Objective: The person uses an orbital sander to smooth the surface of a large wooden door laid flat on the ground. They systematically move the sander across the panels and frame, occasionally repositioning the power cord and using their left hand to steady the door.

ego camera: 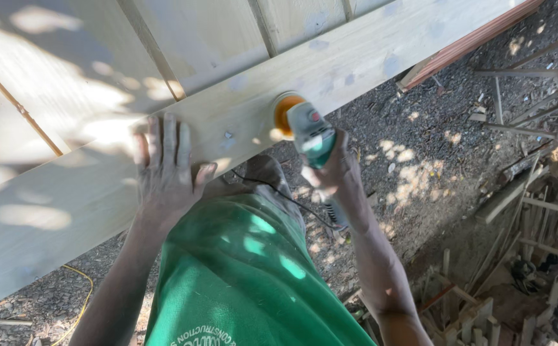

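Sander (309,134), pale grey-green body with an orange disc at its far end, is sitting against the near edge of the long pale board (163,154), roughly mid-scene, disc pressing on the wood face. I am gripping it with my right hand (338,170), fingers wrapping fully around the rear of the body, closed tight on the tool; its black cord (272,189) is trailing left and near, across my lap. My left hand (166,170) is lying flat on the same board, left of the sander and apart from it, palm down, fingers spread and pointing far, holding nothing, just bearing on the wood. The board is running diagonally, low at the near left and rising toward the far right, with dappled sun patches across it. Beyond it, farther off, more pale panels (67,64) with narrow battens between them are filling the far left. My green shirt (240,282) is taking up the near middle. Below everything, dark gravel ground (433,147) is showing to the right, speckled with light. A pile of thin wood offcuts (516,256) is lying at the near right, sticks crossing at many angles. A yellow cord (77,291) is curling on the ground at the near left, under the board's low end.
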